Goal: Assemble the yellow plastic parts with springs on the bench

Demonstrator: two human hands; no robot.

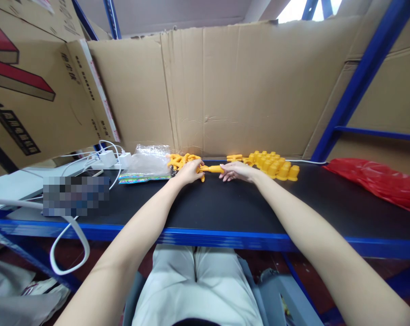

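Note:
Near the back of the black table, both my hands meet at one orange plastic piece [212,169], a narrow bar that widens toward its right end. My left hand [190,171] is closed around its left end, and part of the piece shows below the fingers. The fingertips of my right hand [238,171] pinch the wider end. Just behind my left hand lies a heap of curved orange plastic parts [181,159]. Beyond my right hand stand rows of yellow-orange plastic cups [276,165], with a few small orange pieces [234,157] to their left.
A clear plastic bag [147,159] lies left of the heap. Farther left are white chargers [107,158], cables and a pixelated object [76,195]. A red plastic bag [378,181] lies at the right. Cardboard [242,90] walls the back; a blue rail [221,237] edges the front.

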